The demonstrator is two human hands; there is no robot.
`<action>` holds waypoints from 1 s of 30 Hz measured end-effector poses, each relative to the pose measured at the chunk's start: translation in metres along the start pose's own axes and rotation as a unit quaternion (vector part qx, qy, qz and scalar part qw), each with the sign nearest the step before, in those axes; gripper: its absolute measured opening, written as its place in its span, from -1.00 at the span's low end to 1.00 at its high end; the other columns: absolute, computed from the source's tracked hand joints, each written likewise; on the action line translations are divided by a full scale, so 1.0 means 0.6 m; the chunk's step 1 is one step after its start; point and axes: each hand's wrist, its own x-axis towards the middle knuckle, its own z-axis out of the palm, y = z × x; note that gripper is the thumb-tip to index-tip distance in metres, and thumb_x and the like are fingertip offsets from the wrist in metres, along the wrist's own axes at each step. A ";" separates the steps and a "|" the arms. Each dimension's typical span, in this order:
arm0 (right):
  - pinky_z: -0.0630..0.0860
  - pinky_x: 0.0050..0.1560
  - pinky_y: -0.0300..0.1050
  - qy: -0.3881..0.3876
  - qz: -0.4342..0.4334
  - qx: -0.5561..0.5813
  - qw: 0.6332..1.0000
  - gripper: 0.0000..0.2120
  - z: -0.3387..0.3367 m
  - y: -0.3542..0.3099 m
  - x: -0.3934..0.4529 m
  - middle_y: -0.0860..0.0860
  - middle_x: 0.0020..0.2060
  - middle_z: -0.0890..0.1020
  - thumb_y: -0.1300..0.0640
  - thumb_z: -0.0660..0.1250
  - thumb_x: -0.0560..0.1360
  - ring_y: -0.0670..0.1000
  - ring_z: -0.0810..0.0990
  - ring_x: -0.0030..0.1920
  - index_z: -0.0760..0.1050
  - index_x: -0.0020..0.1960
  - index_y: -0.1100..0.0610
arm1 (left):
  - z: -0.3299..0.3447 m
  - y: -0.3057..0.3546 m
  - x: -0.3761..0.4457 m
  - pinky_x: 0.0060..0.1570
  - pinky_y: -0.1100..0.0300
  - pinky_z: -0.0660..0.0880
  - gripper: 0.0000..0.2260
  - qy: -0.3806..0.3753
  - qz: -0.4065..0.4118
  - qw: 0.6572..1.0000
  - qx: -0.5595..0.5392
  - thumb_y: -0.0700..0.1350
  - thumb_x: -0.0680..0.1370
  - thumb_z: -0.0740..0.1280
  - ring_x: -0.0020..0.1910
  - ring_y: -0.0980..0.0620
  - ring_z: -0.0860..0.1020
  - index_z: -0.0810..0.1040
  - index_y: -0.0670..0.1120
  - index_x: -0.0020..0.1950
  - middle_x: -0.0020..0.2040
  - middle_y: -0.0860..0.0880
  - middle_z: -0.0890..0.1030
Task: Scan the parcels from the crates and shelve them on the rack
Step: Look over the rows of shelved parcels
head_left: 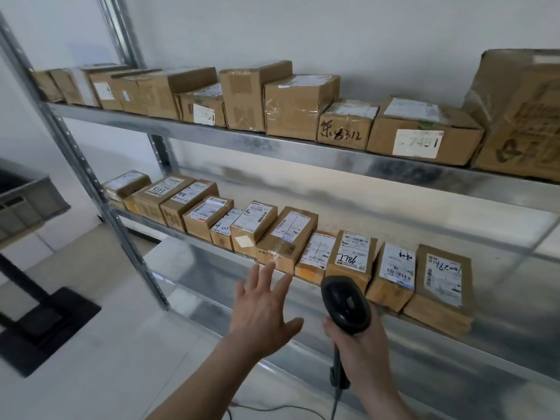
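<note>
The person's left hand (261, 310) hovers at lower centre of the frame with fingers spread and straight, holding nothing, its fingertips just short of the front edge of the middle shelf. The right hand (357, 341), just to its right, is wrapped round the handle of a black barcode scanner (345, 303), whose head points up toward the cardboard parcels (285, 237) lined along that shelf; its cable (335, 404) trails down to the bottom edge. The parcels already sit on the metal rack (303, 147): one row across the upper shelf, a second row running from middle left to lower right, labels facing up. A grey crate (27, 198) shows at the left edge, well apart from both hands. No parcel is in hand, so the step appears to be the turn back to the crate for the next one. To do it well, the free hand should lift the next parcel label-up, the scanner should face the barcode squarely, and the parcel should go into the open stretch at the right end of the row, flush with its neighbours.
</note>
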 end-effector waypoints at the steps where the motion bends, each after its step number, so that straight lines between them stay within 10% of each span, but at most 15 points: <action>1: 0.42 0.00 -0.17 -0.001 -0.003 0.000 1.000 -0.51 -0.001 0.003 0.000 -0.16 -0.01 0.64 0.15 0.61 0.37 -0.20 0.56 0.03 0.54 0.23 -0.04 | 0.001 0.000 -0.004 0.57 -0.22 0.02 -0.22 -0.002 -0.006 1.000 0.001 0.42 0.51 0.23 0.63 -0.18 -0.17 -0.01 0.20 0.62 0.66 -0.02 -0.12; 30: 0.42 -0.06 -0.10 0.156 0.036 -0.052 0.986 -0.67 0.201 -0.023 -0.041 -0.07 -0.12 0.68 0.13 0.62 0.36 -0.09 0.60 -0.04 0.60 0.05 -0.04 | 0.004 -0.225 0.046 0.57 -0.23 0.02 -0.23 -0.021 0.113 0.993 -0.016 0.46 0.50 0.16 0.63 -0.19 -0.19 0.00 0.19 0.61 0.66 -0.01 -0.13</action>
